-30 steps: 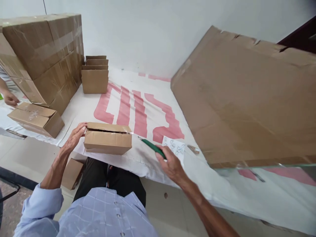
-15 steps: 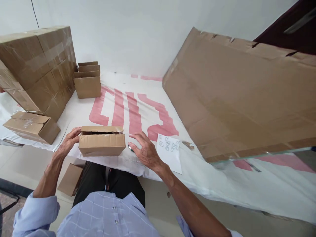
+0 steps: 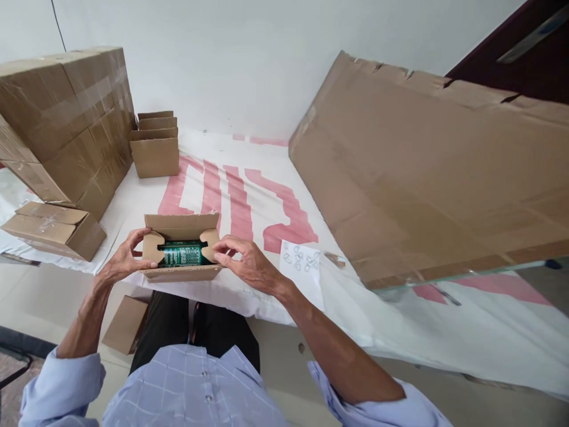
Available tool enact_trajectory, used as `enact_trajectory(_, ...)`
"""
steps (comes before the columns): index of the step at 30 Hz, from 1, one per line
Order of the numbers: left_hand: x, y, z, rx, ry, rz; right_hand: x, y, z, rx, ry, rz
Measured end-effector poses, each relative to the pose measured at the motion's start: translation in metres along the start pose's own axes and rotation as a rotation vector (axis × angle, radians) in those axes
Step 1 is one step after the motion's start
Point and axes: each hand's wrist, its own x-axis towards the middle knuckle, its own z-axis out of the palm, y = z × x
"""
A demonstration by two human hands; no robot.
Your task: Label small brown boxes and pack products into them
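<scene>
In front of me on the table's near edge sits a small cardboard box [image 3: 182, 275] with its long flaps raised. Green printed packs or boards [image 3: 184, 255] show inside it, between the two short end flaps; their exact kind is unclear. My left hand [image 3: 127, 256] grips the box's left end, thumb on the left end flap and fingers around the corner. My right hand [image 3: 244, 261] is at the right end, thumb and forefinger pinching the right end flap [image 3: 208, 244].
Taped cartons [image 3: 84, 112] are stacked at the left, with a closed box [image 3: 53, 228] before them. An open-flapped box [image 3: 154, 157] stands behind. A large cardboard sheet [image 3: 427, 178] leans at right. A marked paper [image 3: 302, 273] lies nearby. Another box [image 3: 125, 323] is below the table.
The box's long flaps have been opened, exposing the green contents. My right hand has moved left from beside the box onto its right end flap. My left hand has stayed at the left end.
</scene>
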Motion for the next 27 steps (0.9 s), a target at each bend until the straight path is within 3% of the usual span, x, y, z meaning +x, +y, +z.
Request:
enact_trajectory(5,-0.002,0.006,0.0,0.041,-0.005,0.037,0.03,0.017,-0.01,-0.24,0.254,-0.101)
enact_trajectory(9,-0.002,0.004,-0.001,0.029,0.014,0.027,0.069,0.029,-0.015,-0.227,0.155,-0.146)
enact_trajectory(12,0.0,0.002,-0.004,0.023,0.016,0.0,0.086,0.025,-0.013,-0.138,0.153,-0.126)
enact_trajectory(19,0.017,0.006,-0.011,0.031,0.079,-0.057,0.113,0.022,-0.018,0.141,0.17,0.047)
enact_trajectory(24,0.022,0.021,-0.004,-0.026,0.08,-0.127,0.116,0.037,-0.016,0.427,0.338,0.27)
enact_trajectory(27,0.023,0.026,0.001,-0.037,0.111,-0.132,0.108,0.051,-0.019,0.457,0.439,0.332)
